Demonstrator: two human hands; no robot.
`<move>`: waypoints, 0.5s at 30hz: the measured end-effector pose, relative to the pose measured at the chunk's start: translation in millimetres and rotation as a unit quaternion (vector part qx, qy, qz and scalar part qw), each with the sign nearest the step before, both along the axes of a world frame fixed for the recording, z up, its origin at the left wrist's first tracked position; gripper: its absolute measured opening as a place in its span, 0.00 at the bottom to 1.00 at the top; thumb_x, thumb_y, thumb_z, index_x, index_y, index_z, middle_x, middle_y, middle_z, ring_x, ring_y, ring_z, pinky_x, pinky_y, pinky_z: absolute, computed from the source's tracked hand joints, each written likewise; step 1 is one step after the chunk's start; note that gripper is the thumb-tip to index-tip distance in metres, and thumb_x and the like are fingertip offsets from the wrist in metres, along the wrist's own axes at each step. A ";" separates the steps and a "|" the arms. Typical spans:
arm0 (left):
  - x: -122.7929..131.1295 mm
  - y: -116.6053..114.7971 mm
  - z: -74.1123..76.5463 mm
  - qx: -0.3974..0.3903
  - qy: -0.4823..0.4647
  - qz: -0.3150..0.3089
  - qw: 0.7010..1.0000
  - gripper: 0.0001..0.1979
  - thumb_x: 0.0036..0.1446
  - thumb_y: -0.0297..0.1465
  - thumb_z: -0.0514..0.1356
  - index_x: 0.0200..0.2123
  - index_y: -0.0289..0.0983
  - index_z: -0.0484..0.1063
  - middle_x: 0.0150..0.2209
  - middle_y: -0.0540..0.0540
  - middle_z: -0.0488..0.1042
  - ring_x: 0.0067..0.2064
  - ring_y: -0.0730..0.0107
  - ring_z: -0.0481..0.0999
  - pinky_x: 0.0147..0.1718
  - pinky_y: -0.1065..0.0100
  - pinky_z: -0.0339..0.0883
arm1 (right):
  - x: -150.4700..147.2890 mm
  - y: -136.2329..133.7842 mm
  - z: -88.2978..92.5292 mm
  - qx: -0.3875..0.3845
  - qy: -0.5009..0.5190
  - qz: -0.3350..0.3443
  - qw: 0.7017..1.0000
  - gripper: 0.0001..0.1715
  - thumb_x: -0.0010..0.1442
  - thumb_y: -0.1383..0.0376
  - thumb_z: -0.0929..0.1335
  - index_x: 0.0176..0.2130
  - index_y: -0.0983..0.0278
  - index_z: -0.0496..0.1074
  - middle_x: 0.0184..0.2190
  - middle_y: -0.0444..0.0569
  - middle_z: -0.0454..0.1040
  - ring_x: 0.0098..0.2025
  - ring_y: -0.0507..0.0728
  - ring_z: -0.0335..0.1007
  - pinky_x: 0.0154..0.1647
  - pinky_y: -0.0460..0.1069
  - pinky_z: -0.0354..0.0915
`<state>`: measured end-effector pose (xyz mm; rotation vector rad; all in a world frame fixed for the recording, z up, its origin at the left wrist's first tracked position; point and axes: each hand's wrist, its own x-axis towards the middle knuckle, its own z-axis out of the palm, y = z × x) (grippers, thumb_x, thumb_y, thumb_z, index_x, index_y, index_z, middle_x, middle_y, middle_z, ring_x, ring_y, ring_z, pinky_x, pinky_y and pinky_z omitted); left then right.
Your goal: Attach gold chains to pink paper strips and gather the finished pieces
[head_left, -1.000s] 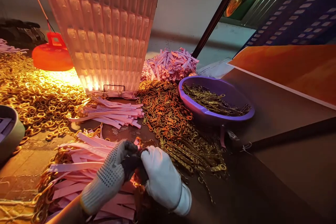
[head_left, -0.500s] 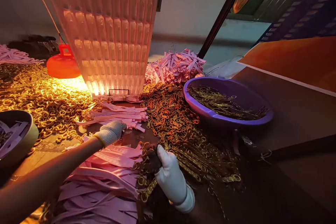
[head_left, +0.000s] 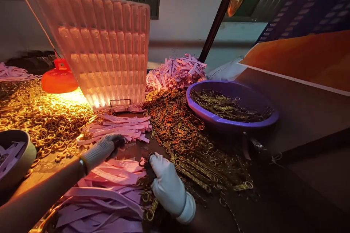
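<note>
My left hand (head_left: 108, 147), in a pale knit glove with dark fingertips, hovers between two groups of pink strips, its fingers curled together. What it pinches, if anything, does not show. My right hand (head_left: 168, 185), in a white glove, is closed with the thumb pressed to the fingers, and a metal ring (head_left: 142, 162) shows at its dark fingertips. Below and to the left lies a layered stack of pink strips (head_left: 106, 204), with gold rings (head_left: 149, 207) along its right end. A smaller bundle of pink strips (head_left: 120, 127) lies beyond my left hand.
Gold chain pieces with rings (head_left: 177, 127) spread to the right, beside a purple basin (head_left: 232, 120) of chains. Loose rings (head_left: 54, 116) heap under a red lamp (head_left: 60, 78). A ribbed translucent panel (head_left: 106, 47) stands behind. A bowl (head_left: 30, 153) sits at left; more strips (head_left: 177, 71) are piled behind.
My left hand has shifted left and slightly down, its dark fingertips now showing. My right hand has also moved a little left in view. The camera view has tilted up slightly.
</note>
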<state>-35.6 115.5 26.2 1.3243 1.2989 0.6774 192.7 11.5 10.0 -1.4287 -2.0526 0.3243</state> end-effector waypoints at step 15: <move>29.0 -77.1 -2.9 -0.028 -0.064 -0.042 0.997 0.23 0.58 0.50 0.59 0.23 0.39 0.62 0.15 0.54 0.56 0.16 0.78 0.52 0.14 0.74 0.43 | -35.1 -3.5 22.7 -0.045 -0.265 -0.002 0.963 0.12 0.61 0.75 0.61 0.39 0.64 0.70 0.34 0.53 0.76 0.35 0.61 0.75 0.30 0.51 0.59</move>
